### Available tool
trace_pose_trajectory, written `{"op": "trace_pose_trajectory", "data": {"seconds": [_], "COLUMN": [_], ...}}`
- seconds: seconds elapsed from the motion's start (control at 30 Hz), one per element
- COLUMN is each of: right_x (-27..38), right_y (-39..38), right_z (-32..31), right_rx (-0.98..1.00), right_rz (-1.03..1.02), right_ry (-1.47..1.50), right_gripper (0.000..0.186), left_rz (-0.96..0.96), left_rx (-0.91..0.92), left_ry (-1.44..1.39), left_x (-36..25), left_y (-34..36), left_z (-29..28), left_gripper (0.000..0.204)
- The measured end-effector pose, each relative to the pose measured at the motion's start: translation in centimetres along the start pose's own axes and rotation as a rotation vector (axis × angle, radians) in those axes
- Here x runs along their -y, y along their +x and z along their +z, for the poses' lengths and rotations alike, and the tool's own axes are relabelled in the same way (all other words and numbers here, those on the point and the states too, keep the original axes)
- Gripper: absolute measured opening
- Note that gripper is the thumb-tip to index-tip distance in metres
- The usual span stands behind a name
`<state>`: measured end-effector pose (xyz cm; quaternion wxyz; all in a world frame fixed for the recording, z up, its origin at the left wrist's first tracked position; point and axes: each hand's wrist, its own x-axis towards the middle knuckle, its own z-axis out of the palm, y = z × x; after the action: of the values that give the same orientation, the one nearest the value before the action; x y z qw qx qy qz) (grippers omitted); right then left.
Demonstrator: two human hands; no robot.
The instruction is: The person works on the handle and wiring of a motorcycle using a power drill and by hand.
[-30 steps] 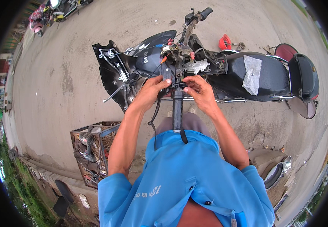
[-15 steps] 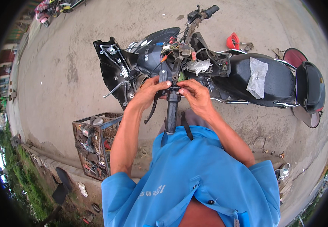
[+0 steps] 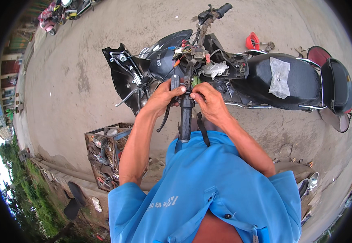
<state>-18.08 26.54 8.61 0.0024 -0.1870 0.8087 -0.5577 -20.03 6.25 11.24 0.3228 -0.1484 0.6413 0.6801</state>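
Observation:
My left hand point(image 3: 163, 98) grips the black brake lever assembly point(image 3: 175, 82) on the near handlebar, thumb on its body, with the lever point(image 3: 163, 120) hanging below. My right hand point(image 3: 208, 100) has its fingertips pinched at the small clamp point(image 3: 187, 94) above the ribbed black grip point(image 3: 185, 124); whatever it holds there is too small to make out. A green object point(image 3: 196, 81) shows just above my right fingers. The scooter point(image 3: 248, 77) has its front panels apart, with loose coloured wires point(image 3: 184, 50) and a white metal bracket point(image 3: 214, 69) around the steering stem.
A metal tool crate point(image 3: 106, 156) stands at my left. A red helmet point(image 3: 252, 40) lies beyond the scooter, and a clear plastic bag point(image 3: 280, 77) rests on its seat. Other scooters point(image 3: 65, 11) are parked at the far upper left.
My right fingers have closed in more tightly at the clamp. The green object beside them has come into view. My left hand stays on the lever assembly; the whole view has shifted slightly.

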Motion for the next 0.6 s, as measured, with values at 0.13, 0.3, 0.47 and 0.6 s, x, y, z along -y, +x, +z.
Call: {"op": "trace_pose_trajectory", "data": {"seconds": [0.13, 0.3, 0.47, 0.6], "right_x": [0.2, -0.5, -0.5, -0.6], "right_y": [0.0, -0.4, -0.8, -0.4], "right_z": [0.2, 1.3, 1.2, 1.0], "right_rx": [-0.007, -0.091, -0.099, -0.074], "right_rz": [0.065, 0.265, 0.194, 0.196], "right_ry": [0.015, 0.376, 0.335, 0.365], "right_gripper": [0.015, 0.016, 0.016, 0.015], "left_rz": [-0.022, -0.054, -0.066, -0.074], "left_rx": [-0.013, -0.022, -0.034, -0.085], "left_ry": [0.019, 0.042, 0.037, 0.043], "left_x": [-0.2, -0.3, -0.6, -0.7], "left_y": [0.0, 0.2, 0.0, -0.1], "left_z": [0.0, -0.1, 0.2, 0.5], "left_gripper": [0.043, 0.040, 0.040, 0.039]}}
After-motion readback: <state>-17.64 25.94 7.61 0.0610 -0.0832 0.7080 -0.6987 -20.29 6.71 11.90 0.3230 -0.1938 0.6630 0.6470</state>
